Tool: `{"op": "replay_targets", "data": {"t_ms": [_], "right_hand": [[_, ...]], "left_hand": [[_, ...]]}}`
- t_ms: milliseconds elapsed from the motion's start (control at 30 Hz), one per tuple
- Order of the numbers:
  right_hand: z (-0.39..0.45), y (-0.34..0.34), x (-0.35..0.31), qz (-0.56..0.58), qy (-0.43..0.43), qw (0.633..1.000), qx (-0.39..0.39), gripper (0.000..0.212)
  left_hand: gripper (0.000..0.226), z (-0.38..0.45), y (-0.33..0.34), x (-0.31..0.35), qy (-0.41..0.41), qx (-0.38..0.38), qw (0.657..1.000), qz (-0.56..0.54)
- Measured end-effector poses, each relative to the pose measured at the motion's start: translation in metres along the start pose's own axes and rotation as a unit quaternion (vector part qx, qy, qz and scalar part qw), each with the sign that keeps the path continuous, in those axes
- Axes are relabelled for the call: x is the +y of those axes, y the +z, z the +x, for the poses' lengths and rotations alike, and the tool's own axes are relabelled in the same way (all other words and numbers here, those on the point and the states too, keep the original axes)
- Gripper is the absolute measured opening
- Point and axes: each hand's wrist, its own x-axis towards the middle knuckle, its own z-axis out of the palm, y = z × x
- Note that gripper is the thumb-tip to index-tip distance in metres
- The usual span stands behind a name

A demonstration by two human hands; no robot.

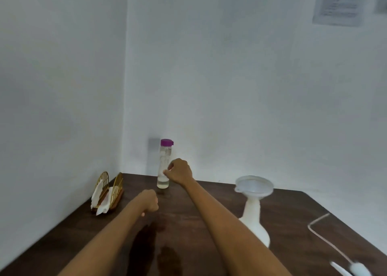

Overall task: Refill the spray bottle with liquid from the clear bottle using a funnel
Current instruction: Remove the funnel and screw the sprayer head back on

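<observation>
The tall clear plastic bottle w/ purple cap (pixel 164 167) stands at the back of the dark wooden table (pixel 293 213) – right hand (pixel 179 171) curled just beside it, contact unclear, left hand (pixel 149 200) clenched, empty – looks light, slick, prob. tippy; grip mid-body.

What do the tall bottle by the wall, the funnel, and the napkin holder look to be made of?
Bottle: clear plastic or glass, since liquid shows through; its purple cap looks like plastic. Funnel: translucent whitish plastic, sitting in the white spray bottle. Napkin holder: gold-coloured metal wire, judging by thin shiny bars.
</observation>
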Motion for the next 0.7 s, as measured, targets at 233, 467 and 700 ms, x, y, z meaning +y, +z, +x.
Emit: {"op": "replay_targets", "data": {"t_ms": [233, 467, 700], "right_hand": [[-0.097, -0.048, -0.007, -0.158, -0.209, 0.964, 0.045, 0.034], [-0.149, -0.121, 0.045, -0.388, -0.217, 0.865, 0.232, 0.044], [-0.175, -0.161, 0.094, -0.403, -0.231, 0.859, 0.213, 0.022]], "left_hand": [[0.034, -0.064, 0.017, 0.038, 0.065, 0.022, 0.998, 0.014], [0.05, -0.096, 0.042, 0.107, 0.135, -0.008, 0.987, -0.091], [0.061, -0.112, 0.074, 0.193, 0.207, 0.046, 0.954, -0.214]]}}
